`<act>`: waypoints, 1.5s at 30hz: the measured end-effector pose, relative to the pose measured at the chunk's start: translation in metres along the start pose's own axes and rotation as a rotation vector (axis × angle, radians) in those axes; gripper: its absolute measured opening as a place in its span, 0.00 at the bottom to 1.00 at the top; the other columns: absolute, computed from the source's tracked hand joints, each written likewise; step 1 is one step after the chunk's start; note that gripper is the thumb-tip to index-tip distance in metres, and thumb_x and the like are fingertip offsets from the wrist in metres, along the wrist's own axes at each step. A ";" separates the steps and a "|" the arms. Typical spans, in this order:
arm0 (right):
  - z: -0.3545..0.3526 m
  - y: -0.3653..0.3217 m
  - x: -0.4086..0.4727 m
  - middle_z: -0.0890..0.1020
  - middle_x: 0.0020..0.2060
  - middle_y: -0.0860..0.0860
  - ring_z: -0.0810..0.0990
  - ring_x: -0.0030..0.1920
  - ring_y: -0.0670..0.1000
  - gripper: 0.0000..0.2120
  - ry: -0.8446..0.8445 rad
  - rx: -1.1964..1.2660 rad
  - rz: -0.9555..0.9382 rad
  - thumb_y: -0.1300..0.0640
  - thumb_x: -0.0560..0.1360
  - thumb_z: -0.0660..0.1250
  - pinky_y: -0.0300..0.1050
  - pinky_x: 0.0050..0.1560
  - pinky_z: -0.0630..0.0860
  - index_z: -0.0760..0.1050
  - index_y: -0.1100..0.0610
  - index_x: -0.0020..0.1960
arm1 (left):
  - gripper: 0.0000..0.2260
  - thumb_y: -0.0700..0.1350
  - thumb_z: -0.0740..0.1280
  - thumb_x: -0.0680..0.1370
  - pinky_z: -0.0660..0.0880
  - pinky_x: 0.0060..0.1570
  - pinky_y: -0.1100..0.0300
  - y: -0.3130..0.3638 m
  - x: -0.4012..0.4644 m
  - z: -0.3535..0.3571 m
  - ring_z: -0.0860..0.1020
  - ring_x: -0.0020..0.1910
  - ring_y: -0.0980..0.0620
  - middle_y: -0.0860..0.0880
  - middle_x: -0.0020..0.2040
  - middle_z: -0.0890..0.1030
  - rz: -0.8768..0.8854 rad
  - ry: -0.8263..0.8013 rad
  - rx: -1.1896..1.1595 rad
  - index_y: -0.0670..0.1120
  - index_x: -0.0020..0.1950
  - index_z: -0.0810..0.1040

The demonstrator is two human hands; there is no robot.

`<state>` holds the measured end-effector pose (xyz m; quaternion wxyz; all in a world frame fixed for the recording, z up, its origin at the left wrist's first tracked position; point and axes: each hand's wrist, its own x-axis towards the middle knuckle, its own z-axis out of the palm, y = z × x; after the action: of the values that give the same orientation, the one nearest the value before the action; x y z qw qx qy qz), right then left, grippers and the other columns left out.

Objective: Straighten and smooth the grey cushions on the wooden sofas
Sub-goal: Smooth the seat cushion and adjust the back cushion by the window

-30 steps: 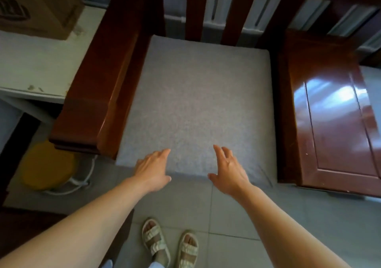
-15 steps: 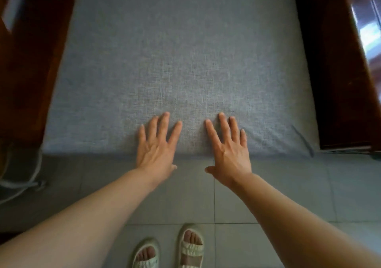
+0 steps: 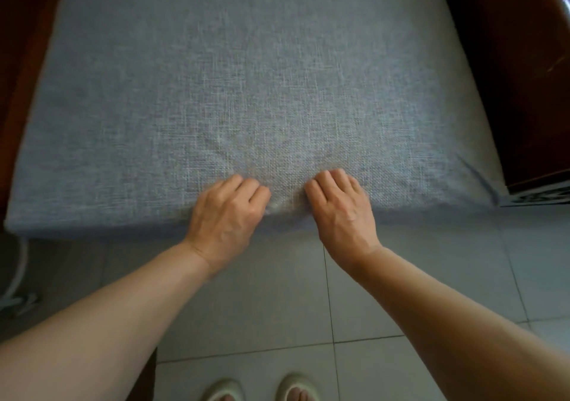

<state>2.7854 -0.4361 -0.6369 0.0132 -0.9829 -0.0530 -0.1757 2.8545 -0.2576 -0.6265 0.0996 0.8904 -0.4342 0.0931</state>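
The grey cushion [image 3: 246,76] lies flat on the seat of the wooden sofa, stretching away from both hands toward the top of the view; its front edge runs crosswise just under the knuckles, and since its far end is cut off, its long axis cannot be told. The left hand [image 3: 226,212] and the right hand [image 3: 340,209] sit side by side at the middle of that front edge, close together but apart, each with fingers curled into the woven cover and gripping a bunch of fabric. Between and just beyond the knuckles the cloth is puckered, with shallow creases fanning away from the hands. To the right of the right hand, at the cushion's near corner, a fold [image 3: 476,175] creases the cover. Dark red-brown sofa wood [image 3: 509,76] flanks the cushion past the right hand, and a strip of the same wood shows beyond the left hand. Below the forearms is a pale grey tiled floor [image 3: 447,262] with thin grout lines, and the toes of two light sandals [image 3: 256,391] show at the bottom edge.
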 end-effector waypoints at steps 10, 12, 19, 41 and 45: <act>-0.010 -0.004 0.003 0.65 0.25 0.51 0.62 0.23 0.52 0.10 -0.141 0.181 0.111 0.72 0.61 0.64 0.33 0.27 0.44 0.68 0.59 0.31 | 0.18 0.22 0.69 0.53 0.62 0.21 0.62 0.008 0.004 -0.002 0.69 0.22 0.47 0.47 0.25 0.70 -0.145 -0.115 -0.149 0.42 0.29 0.70; -0.014 -0.004 0.003 0.61 0.26 0.49 0.57 0.23 0.51 0.18 -0.183 0.210 0.133 0.76 0.55 0.71 0.31 0.28 0.44 0.67 0.59 0.30 | 0.19 0.22 0.70 0.50 0.59 0.23 0.63 0.009 0.005 -0.007 0.68 0.21 0.48 0.47 0.24 0.70 -0.152 -0.140 -0.142 0.42 0.28 0.70; -0.018 -0.007 0.001 0.60 0.24 0.48 0.55 0.20 0.51 0.28 -0.194 0.236 0.149 0.78 0.48 0.69 0.32 0.28 0.45 0.59 0.54 0.32 | 0.18 0.21 0.67 0.48 0.61 0.21 0.63 0.013 0.005 -0.013 0.67 0.19 0.48 0.47 0.22 0.70 -0.134 -0.157 -0.154 0.42 0.26 0.69; -0.069 -0.048 -0.073 0.58 0.24 0.46 0.43 0.23 0.44 0.33 -0.360 0.207 0.108 0.74 0.40 0.72 0.35 0.27 0.36 0.56 0.53 0.32 | 0.15 0.27 0.59 0.68 0.70 0.42 0.57 0.076 -0.059 -0.059 0.77 0.48 0.47 0.47 0.46 0.77 -0.215 -0.552 -0.154 0.48 0.42 0.66; -0.076 -0.051 -0.083 0.66 0.21 0.48 0.52 0.22 0.48 0.32 -0.436 0.189 0.094 0.72 0.37 0.72 0.35 0.26 0.36 0.60 0.52 0.30 | 0.15 0.28 0.59 0.69 0.66 0.41 0.58 0.085 -0.064 -0.065 0.76 0.50 0.47 0.47 0.50 0.77 -0.229 -0.650 -0.149 0.48 0.45 0.68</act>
<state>2.6764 -0.3968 -0.5941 0.1013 -0.9934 -0.0250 0.0470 2.7431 -0.2436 -0.5719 0.0307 0.9067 -0.3463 -0.2388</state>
